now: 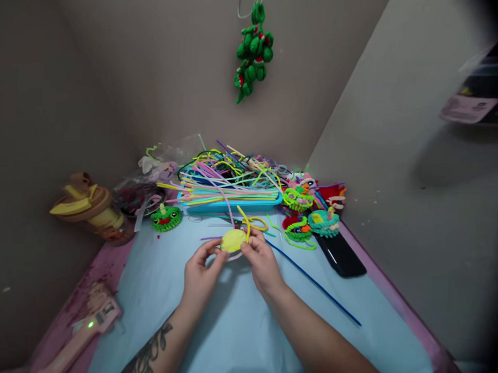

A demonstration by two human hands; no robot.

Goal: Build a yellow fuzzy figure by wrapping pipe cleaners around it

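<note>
My left hand (200,274) and my right hand (261,261) meet over the light blue table cover (228,327). Between their fingertips sits a small round yellow fuzzy piece (233,241) on a pale ring. Both hands pinch it at its edges. A yellow pipe cleaner (254,222) curls up from the piece by my right fingers. A long dark blue pipe cleaner (315,284) lies on the cover to the right of my right wrist.
A blue tray (232,203) heaped with coloured pipe cleaners stands behind. Finished fuzzy figures: green (166,218) at left, several (309,221) at right. A black phone (340,255), a pink glue gun (89,325), a brown dispenser (89,205), a green hanging ornament (254,50).
</note>
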